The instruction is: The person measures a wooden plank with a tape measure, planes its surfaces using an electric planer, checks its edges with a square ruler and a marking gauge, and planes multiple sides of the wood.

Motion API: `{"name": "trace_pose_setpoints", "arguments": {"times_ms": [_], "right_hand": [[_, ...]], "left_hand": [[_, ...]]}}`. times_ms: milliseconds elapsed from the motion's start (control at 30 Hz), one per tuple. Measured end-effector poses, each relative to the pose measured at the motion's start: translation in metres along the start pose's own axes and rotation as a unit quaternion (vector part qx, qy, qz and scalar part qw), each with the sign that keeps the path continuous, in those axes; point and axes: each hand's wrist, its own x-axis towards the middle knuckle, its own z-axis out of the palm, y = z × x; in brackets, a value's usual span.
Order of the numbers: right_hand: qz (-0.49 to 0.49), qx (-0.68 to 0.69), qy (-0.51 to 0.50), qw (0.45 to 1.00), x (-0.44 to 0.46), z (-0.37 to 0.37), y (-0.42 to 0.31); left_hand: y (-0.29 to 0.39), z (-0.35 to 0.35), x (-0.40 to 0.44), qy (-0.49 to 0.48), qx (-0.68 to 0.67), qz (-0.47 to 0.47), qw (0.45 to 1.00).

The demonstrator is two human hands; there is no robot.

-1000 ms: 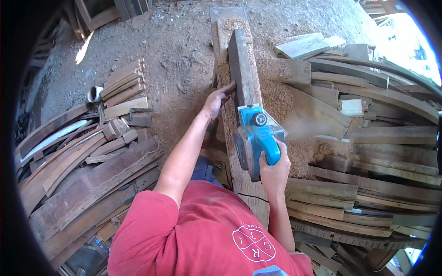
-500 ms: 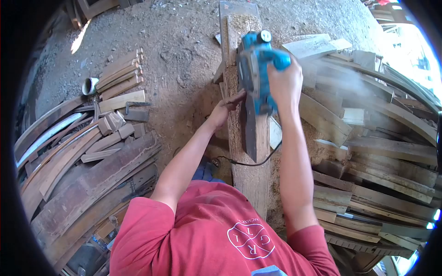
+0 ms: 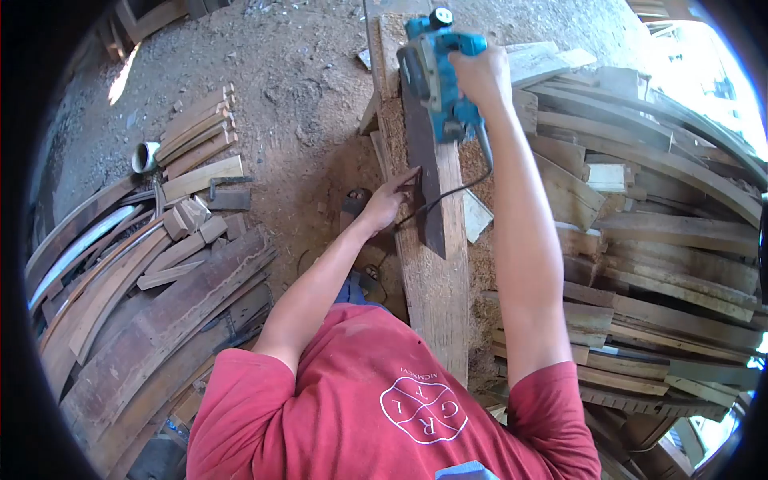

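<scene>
My right hand (image 3: 483, 78) is wrapped around the rear handle of a teal electric planer (image 3: 436, 80). The planer sits over the far part of a dark wooden board (image 3: 430, 208). That board lies lengthwise on a long timber beam (image 3: 436, 296), its pointed near end uncovered. My left hand (image 3: 384, 208) is at the board's left edge, fingers stretched out and touching its side. From the planer's rear, a black cord (image 3: 468, 186) curves down and crosses over the board. The planer hides the board's far end.
Stacked curved timber pieces (image 3: 672, 232) fill the right side. More boards (image 3: 160, 336) and small offcuts lie at the left, near a white pipe piece (image 3: 145, 158). Shavings cover the beam and ground. My feet are beside the beam's left side.
My right hand has pushed the planer forward along the board, away from my body. More of the board's near part shows behind it. The dust plume at the right has thinned.
</scene>
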Motion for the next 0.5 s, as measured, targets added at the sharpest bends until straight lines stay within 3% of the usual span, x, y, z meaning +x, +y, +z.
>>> {"name": "trace_pose_setpoints", "arguments": {"times_ms": [67,333,433,500], "right_hand": [[-0.003,0.028,0.000,1.000,-0.058,-0.015,0.009],[0.056,0.030,-0.006,0.998,-0.340,-0.091,0.056],[0.089,0.029,-0.005,0.996,-0.397,-0.105,0.066],[0.130,0.029,-0.009,0.991,-0.406,-0.107,0.068]], "left_hand": [[-0.003,0.002,-0.009,-0.015,-0.020,-0.031,0.999],[-0.029,0.023,-0.031,-0.012,0.054,0.038,0.998],[-0.020,0.020,-0.030,-0.015,0.152,0.078,0.985],[-0.017,0.017,-0.031,-0.024,0.131,0.060,0.989]]}}
